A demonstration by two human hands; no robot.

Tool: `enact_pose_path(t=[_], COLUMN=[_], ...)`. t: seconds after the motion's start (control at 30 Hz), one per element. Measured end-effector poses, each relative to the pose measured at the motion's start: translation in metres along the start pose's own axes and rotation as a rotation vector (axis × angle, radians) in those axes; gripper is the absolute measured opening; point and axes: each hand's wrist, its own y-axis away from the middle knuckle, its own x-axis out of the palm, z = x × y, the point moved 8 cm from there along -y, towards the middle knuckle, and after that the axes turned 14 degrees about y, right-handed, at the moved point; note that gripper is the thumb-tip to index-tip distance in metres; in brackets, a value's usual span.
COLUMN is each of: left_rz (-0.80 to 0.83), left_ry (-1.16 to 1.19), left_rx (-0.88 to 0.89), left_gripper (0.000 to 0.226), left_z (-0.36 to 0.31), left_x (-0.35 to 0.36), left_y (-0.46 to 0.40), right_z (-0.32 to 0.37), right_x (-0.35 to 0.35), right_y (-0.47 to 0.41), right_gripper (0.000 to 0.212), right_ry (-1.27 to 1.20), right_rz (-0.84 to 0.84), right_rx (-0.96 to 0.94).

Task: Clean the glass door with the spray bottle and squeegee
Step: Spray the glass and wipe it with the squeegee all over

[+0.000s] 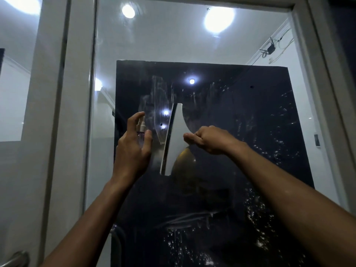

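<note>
Two bare hands work high on a glass door, one with a spray bottle, one with a squeegee.

The left hand [133, 145] curls round a small spray bottle [141, 128], forefinger resting on top of the nozzle, which faces the pane. Just beside it, the right hand [208, 139] grips the handle of a white squeegee [176, 143], fingers closed tight; the blade stands nearly upright against the glass door [240, 132]. The two hands are near each other, with the blade between them. A dark panel [260, 105] behind the glass fills the middle, dotted with droplets and smears to the right and below. The pale door frame [77, 93] borders the pane close on the left and farther off on the right. A metal door handle [15, 259] shows at the lower left corner. Ceiling lights [218, 20] shine above.
</note>
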Motion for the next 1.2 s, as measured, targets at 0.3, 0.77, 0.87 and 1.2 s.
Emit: enact_pose_path(t=[0.3, 0.77, 0.87, 1.2], left_rz=[0.011, 0.005, -0.003, -0.027], left_ry=[0.015, -0.005, -0.035, -0.089], left_rx=[-0.015, -0.035, -0.032, 0.005], left_gripper=[0.044, 0.044, 0.044, 0.043], left_z=[-0.006, -0.023, -0.02, -0.007], left_x=[0.02, 0.042, 0.03, -0.006], left_y=[0.01, 0.013, 0.009, -0.005], right_z=[-0.147, -0.164, -0.115, 0.02], right_x=[0.017, -0.009, -0.02, -0.02], right_y=[0.055, 0.081, 0.056, -0.043], right_gripper=[0.073, 0.06, 0.05, 0.038], right_ry=[0.057, -0.506, -0.744, -1.282], right_rz=[0.123, -0.108, -0.147, -0.22], right_rx=[0.21, 0.285, 0.269, 0.462])
